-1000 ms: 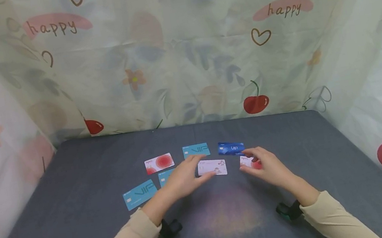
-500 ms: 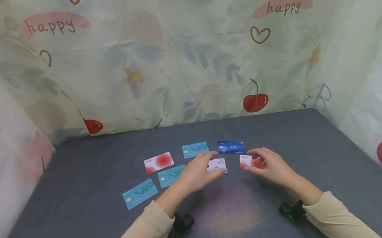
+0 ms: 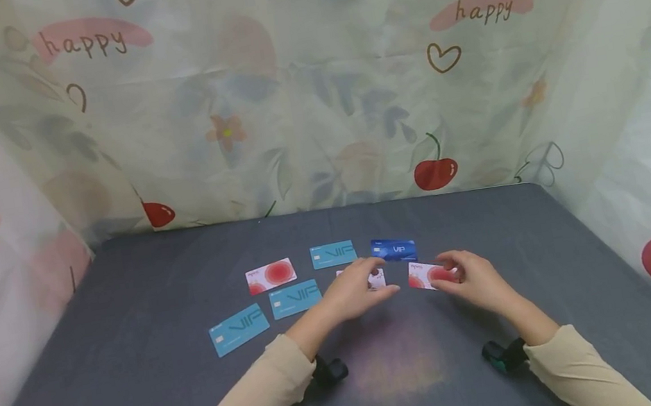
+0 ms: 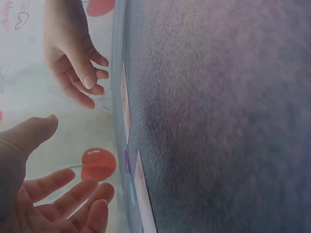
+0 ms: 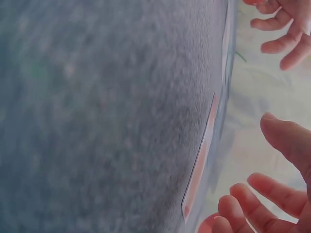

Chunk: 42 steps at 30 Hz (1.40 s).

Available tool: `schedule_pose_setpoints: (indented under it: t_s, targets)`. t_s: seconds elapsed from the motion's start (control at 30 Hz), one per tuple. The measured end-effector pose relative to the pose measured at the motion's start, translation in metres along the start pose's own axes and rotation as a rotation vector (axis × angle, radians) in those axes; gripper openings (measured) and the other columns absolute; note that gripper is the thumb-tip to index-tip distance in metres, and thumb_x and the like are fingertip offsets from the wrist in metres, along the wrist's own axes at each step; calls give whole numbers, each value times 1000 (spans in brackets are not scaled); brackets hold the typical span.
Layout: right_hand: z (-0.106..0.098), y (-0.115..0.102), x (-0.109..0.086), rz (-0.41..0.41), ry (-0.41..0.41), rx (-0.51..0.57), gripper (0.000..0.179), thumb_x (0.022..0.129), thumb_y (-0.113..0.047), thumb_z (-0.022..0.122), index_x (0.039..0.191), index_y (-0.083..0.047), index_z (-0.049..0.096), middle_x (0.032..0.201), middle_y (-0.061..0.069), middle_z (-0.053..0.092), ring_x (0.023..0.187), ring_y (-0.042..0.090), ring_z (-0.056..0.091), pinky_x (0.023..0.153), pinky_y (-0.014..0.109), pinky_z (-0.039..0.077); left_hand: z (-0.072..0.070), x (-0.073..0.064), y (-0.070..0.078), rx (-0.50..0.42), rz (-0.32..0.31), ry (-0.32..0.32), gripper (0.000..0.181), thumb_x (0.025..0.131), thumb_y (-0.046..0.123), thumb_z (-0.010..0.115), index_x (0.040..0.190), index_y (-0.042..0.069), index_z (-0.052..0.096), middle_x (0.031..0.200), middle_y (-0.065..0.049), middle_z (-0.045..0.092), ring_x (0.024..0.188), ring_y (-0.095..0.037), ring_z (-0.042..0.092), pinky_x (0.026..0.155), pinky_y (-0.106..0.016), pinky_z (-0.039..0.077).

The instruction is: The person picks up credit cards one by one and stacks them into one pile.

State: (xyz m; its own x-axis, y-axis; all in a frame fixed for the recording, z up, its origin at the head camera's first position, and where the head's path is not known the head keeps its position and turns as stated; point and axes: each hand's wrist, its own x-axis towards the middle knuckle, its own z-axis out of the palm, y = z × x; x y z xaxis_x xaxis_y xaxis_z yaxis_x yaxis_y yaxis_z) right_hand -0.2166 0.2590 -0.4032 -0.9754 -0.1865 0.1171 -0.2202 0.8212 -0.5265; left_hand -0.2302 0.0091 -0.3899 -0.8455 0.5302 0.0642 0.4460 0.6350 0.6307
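Observation:
In the head view my left hand hovers over a pale pink card, partly covering it, with thumb and fingers spread apart. My right hand is held in a similar loose curve over the right end of a white card with red circles. Both wrist views show the fingers apart and raised off the dark tabletop, nothing between them. The pink card lies flat below the left fingers in the left wrist view. From the right wrist, the red-circled card also lies flat, beside the right hand.
Behind the hands lie a dark blue VIP card and a teal VIP card. Further left are two more teal cards and another red-circled card. Patterned curtains enclose the dark table.
My left hand has moved right, uncovering a teal card and reaching further over the pink one. The right hand has shifted slightly right, showing more of the red-circled card. The cards stay put.

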Motion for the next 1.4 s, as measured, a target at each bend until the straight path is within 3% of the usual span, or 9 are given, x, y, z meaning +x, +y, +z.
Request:
schedule_pose_setpoints:
  t_s: [0.23,0.53,0.9,1.2,1.4]
  targets:
    - [-5,9,1,59,-49,30,54,81,-31,71,121,3,55,107,21,62,86,24,59,72,36,54,8,10,1,1,3,2,55,87,38,63,131,8,50,115,-12,61,97,-20,60,85,-34,50]
    - [-10,13,1,102,-78,39,55,81,-30,71,121,4,53,106,23,61,84,23,61,72,35,54,14,21,1,-23,2,1,54,86,35,65,130,6,51,113,-13,62,99,-23,59,86,-34,49]
    - [-14,18,1,160,-126,37,57,79,-30,73,120,5,53,100,19,60,82,21,55,67,26,46,24,34,5,-76,-27,-15,53,84,33,67,128,6,52,112,-12,63,103,-22,60,88,-33,48]
    - [-16,21,1,199,-192,53,61,78,-31,73,123,5,51,102,21,60,82,21,54,68,28,47,33,43,7,-72,-35,-12,51,82,31,70,123,5,55,96,-8,62,80,-15,53,70,-22,43]
    - [-17,22,4,216,-221,47,63,78,-30,74,124,5,49,103,21,58,82,21,55,74,34,51,38,46,8,-80,-72,-14,50,82,28,70,123,5,55,94,-7,62,78,-13,52,69,-21,44]
